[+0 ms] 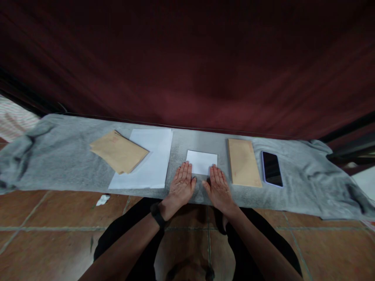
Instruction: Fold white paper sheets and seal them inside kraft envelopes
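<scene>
A small folded white sheet [202,161] lies on the grey cloth [67,164] in front of me. My left hand [181,184] rests flat, fingers stretched out, with its fingertips at the sheet's near left corner. My right hand [218,185] lies flat too, its fingertips at the sheet's near right corner. Neither hand holds anything. A stack of white paper [152,164] sits to the left, with brown envelopes [118,151] lying partly on it. A single brown envelope [243,162] lies to the right of the sheet.
A black phone [272,169] lies face up at the right, beside the single envelope. A dark red curtain [187,62] hangs behind the cloth. The floor is brown tile [43,230], with a small white scrap [102,200] on it.
</scene>
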`<state>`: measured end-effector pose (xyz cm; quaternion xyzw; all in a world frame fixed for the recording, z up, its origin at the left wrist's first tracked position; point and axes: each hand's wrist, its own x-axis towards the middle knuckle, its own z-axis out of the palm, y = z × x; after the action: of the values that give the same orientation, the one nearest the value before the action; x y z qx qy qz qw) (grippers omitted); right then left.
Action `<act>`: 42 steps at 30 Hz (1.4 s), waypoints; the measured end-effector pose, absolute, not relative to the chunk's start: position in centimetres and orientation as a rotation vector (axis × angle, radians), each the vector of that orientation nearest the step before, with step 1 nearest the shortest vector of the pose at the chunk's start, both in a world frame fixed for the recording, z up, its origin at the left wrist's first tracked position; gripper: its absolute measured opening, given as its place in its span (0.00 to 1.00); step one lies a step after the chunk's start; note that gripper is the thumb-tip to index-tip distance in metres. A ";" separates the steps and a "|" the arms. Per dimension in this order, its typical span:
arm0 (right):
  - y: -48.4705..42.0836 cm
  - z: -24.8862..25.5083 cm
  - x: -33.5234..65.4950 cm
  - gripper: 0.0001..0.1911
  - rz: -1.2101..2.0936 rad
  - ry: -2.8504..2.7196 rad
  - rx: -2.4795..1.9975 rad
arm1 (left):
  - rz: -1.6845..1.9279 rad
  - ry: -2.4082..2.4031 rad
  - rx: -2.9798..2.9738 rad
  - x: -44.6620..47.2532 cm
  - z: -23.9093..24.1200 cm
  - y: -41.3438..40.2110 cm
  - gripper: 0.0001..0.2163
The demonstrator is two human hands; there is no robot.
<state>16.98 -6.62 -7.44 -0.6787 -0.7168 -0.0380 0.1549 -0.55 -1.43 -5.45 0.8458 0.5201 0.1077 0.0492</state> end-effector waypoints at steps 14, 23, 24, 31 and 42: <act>-3.1 -3.5 16.4 0.33 0.228 -1.908 -1.932 | 0.448 1.465 2.686 1.7 -4.3 1.1 0.26; -0.3 -5.5 14.8 0.35 0.350 -1.969 -1.913 | 0.331 1.391 2.799 3.0 -6.9 3.1 0.26; -0.4 -5.8 14.8 0.35 0.330 -1.980 -1.923 | 0.325 1.401 2.798 2.9 -6.9 3.1 0.26; -1.1 -7.4 15.8 0.35 0.088 -2.006 -1.975 | 0.332 1.503 2.704 2.1 -6.6 3.2 0.27; -2.3 -8.2 17.9 0.36 -0.177 -1.935 -2.025 | 0.250 1.685 2.562 1.3 -5.7 3.5 0.28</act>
<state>17.93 -2.35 -8.20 -0.7113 -0.6799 -0.0620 0.1669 1.29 3.51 -5.72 0.8323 0.5474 0.0810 0.0323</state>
